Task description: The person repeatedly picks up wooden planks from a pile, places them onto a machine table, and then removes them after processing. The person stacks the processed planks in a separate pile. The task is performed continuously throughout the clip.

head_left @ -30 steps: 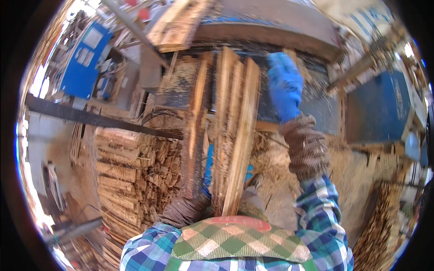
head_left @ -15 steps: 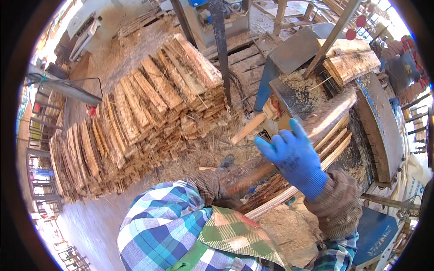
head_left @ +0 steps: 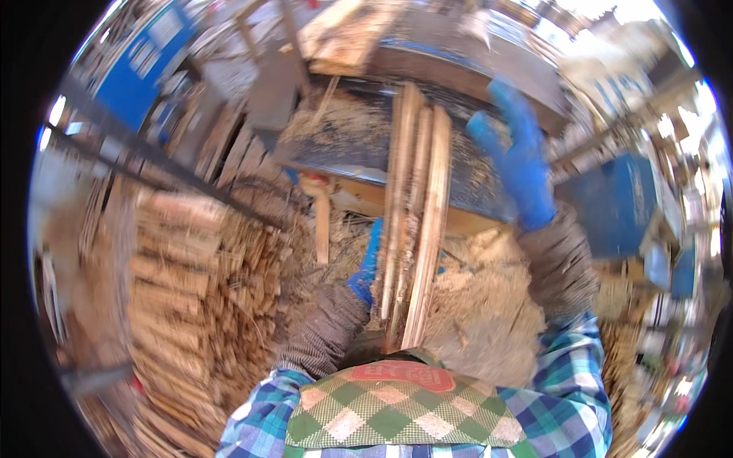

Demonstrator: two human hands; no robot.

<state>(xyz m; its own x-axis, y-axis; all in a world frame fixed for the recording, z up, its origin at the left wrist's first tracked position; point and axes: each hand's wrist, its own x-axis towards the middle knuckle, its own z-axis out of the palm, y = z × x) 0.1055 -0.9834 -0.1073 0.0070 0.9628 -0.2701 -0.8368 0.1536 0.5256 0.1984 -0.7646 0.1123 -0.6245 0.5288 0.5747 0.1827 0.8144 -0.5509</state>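
Several long, narrow wooden slats with rough bark edges lie side by side, running away from my body with their far ends over the dark machine bed. My left hand, in a blue glove, is at their left side and holds them; its fingers are mostly hidden behind the wood. To the right of the slats, my right hand, also gloved in blue, is raised over the bed. Motion blurs it, but its fingers are apart and nothing is in it.
A tall stack of rough slats stands at left. Thicker boards lie on the machine's far side. Sawdust covers part of the bed. A blue metal box is at right, and a dark metal post slants at left.
The view has turned to the right, so the stack now appears lower left and the slats point straight ahead. My right hand has moved from above the slats to their right.
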